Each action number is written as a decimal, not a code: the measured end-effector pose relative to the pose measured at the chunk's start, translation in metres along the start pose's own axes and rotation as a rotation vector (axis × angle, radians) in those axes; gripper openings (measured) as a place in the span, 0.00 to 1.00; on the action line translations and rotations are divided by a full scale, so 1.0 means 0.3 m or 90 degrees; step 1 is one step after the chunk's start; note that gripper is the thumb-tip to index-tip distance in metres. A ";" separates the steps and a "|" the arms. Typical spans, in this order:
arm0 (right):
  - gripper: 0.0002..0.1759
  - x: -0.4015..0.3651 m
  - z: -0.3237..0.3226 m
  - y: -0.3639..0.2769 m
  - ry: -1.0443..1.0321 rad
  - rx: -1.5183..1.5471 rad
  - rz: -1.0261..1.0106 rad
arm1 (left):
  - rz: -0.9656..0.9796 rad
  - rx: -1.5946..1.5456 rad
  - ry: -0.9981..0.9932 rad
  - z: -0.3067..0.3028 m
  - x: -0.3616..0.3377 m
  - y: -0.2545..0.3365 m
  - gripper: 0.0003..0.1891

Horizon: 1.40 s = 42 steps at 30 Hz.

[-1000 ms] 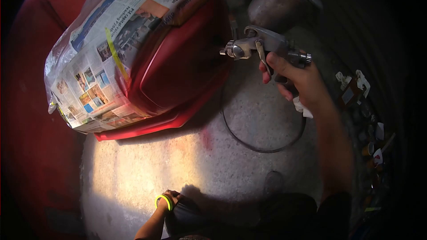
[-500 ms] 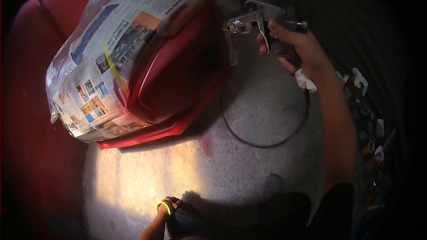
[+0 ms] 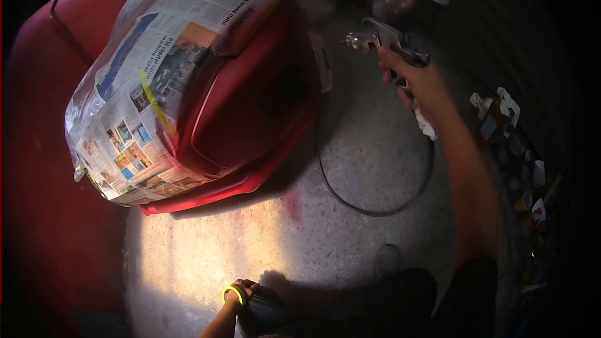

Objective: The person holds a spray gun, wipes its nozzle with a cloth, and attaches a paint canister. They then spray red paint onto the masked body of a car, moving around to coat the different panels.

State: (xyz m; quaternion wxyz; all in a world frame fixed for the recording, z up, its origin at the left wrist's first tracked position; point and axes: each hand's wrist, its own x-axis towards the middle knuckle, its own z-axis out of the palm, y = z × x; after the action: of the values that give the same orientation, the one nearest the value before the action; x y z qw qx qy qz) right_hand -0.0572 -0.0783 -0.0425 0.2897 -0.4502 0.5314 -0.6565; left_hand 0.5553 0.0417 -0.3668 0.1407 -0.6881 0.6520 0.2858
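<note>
My right hand (image 3: 416, 84) is wrapped round the grip of a metal spray gun (image 3: 388, 42), held at the upper right. Its nozzle points left toward a red vehicle body (image 3: 263, 94). A metal paint cup (image 3: 407, 0) with a lid sits at the gun's far side. White cloth or paper (image 3: 426, 124) is bound at the bottom of the grip. Newspaper (image 3: 134, 106), fixed with yellow tape (image 3: 156, 103), covers much of the red body. Low in view, my left hand (image 3: 246, 288) rests with loose fingers over my dark-clothed knee. A bright yellow ring (image 3: 225, 294) circles its wrist.
A dark hose (image 3: 369, 213) loops down from the gun above the concrete floor (image 3: 338, 244). Cups, rags and other small items (image 3: 523, 175) line the right side. Another large red panel (image 3: 56, 169) stands at the left. Sunlight falls on the floor.
My right hand has drawn the spray gun right and slightly down, away from the red body. The paint cup has come more fully into view. My left hand stays at the knee.
</note>
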 end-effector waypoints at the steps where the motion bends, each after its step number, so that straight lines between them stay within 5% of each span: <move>1: 0.22 -0.073 0.003 0.010 -0.037 0.057 0.009 | -0.008 0.005 -0.014 -0.008 -0.004 0.006 0.22; 4: 0.20 -0.188 -0.021 0.055 -0.195 0.124 0.050 | -0.025 0.010 -0.035 -0.022 -0.018 0.031 0.22; 7: 0.22 -0.179 -0.030 0.122 -0.208 0.121 0.064 | -0.023 0.012 -0.019 -0.016 -0.015 0.023 0.23; 15: 0.26 0.010 -0.024 0.264 0.102 -0.010 0.084 | -0.045 0.011 -0.024 -0.066 -0.069 0.091 0.24; 24: 0.24 -0.150 0.075 0.296 -0.060 0.119 0.065 | -0.030 -0.029 -0.003 -0.027 -0.038 0.019 0.21; 33: 0.25 -0.104 0.127 0.462 0.084 0.079 0.271 | -0.116 -0.002 0.123 0.040 -0.184 0.010 0.38; 42: 0.26 -0.142 0.137 0.365 -0.009 0.197 0.093 | -0.063 -0.098 0.209 0.124 -0.424 0.039 0.48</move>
State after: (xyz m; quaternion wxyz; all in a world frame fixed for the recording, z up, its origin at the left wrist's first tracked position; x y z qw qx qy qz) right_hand -0.0128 -0.0891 -0.1584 0.4064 -0.3651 0.4531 -0.7045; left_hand 0.5377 0.1655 -0.3210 -0.0070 -0.7655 0.6077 0.2113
